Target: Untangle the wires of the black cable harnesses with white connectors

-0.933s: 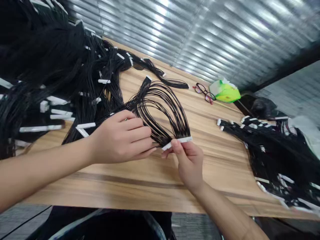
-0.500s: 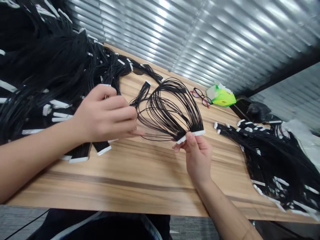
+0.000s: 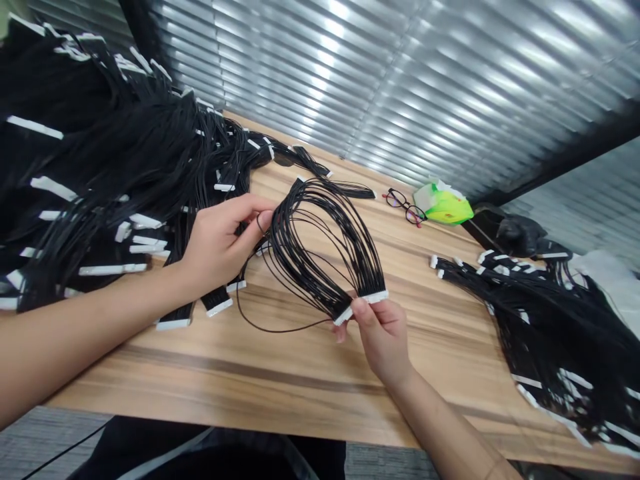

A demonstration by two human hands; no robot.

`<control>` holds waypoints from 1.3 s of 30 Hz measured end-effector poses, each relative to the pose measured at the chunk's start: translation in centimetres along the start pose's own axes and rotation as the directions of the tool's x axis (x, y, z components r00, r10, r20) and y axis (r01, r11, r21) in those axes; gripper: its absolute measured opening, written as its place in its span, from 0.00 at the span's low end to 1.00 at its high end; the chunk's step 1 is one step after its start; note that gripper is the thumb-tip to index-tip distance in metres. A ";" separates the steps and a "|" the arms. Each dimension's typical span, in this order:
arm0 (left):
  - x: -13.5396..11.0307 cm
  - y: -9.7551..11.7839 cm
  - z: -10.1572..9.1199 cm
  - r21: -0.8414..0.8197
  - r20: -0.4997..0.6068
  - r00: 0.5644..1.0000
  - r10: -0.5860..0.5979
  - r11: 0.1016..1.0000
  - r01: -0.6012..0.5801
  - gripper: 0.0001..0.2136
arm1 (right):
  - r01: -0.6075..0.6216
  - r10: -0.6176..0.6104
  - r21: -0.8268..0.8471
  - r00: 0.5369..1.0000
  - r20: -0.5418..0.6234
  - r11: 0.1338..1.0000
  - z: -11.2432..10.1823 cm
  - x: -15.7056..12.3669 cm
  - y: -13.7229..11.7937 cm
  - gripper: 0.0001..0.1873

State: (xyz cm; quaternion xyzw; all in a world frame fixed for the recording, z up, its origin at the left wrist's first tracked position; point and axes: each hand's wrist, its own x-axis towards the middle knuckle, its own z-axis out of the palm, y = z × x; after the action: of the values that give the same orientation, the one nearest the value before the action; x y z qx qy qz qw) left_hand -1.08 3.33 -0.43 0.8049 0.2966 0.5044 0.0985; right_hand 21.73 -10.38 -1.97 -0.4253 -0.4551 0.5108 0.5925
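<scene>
Black wires bend into an arched harness [image 3: 367,270] held over the middle of the table [image 3: 310,387], between the two hands. The right hand [image 3: 383,337] is clamped on its white connectors, thumb above and fingers below; one connector [image 3: 375,296] points off to the right of the thumb, the other [image 3: 343,315] slants down to the left of it. From that grip the arch has its long axis running away and to the left, so its far bend lies nearer the left hand [image 3: 220,240].

The left hand is just beside the arch's left flank, thumb and forefinger together on a thin black wire. Whether they pinch one strand or several is hard to say, as the wires crowd together there. A single loose strand [image 3: 280,331] sags below the arch, sweeping from beside the right fingers round toward the left hand.

Past the left forearm, a large heap of black harnesses [image 3: 125,147] fills that side, and two connector ends, one nearby [image 3: 220,307] and one a little closer to the table's front edge [image 3: 173,324], lie with their wires running back toward it. Well apart on the right is a second pile [image 3: 565,320]. Toward the corrugated metal wall [image 3: 350,73] sit glasses [image 3: 406,207] (red-tipped at the ends) with a bright green packet [image 3: 445,201] just beside them.
</scene>
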 end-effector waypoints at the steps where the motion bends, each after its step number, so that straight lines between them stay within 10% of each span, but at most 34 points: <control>1: 0.0 0.0 0.1 -0.037 -0.016 0.999 -0.050 0.998 0.050 0.17 | -0.024 0.024 0.002 1.000 0.015 1.000 0.1 0.0 0.0 0.18; 11: -0.9 0.2 1.3 -0.385 -0.001 0.916 -0.400 0.846 0.369 0.23 | -0.130 0.130 0.073 0.992 0.007 0.989 0.3 0.1 0.8 0.22; 19: -0.4 -0.4 1.7 -0.327 0.152 0.866 -0.477 0.802 0.500 0.19 | -0.123 0.128 0.053 0.985 -0.113 0.991 0.1 0.6 0.8 0.24; 27: -0.4 0.3 0.3 -0.158 0.046 0.930 -0.364 0.917 0.367 0.16 | -0.140 0.138 -0.003 0.975 -0.173 0.990 0.4 0.8 0.5 0.25; 33: 0.0 -1.5 0.0 0.267 0.371 0.882 -0.289 0.943 0.197 0.18 | -0.117 0.107 -0.030 0.968 -0.227 0.993 0.4 0.7 0.5 0.25; 39: 0.5 -0.9 -0.5 0.216 0.315 0.923 -0.221 0.964 0.156 0.18 | -0.174 0.175 0.021 0.968 -0.182 0.984 0.2 1.0 0.9 0.27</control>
State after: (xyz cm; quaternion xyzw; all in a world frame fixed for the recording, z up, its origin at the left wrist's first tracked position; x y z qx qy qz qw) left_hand -1.69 4.24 -0.27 0.8523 0.3979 0.3178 0.1197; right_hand 21.43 -9.30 -2.70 -0.5074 -0.3583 0.5209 0.5855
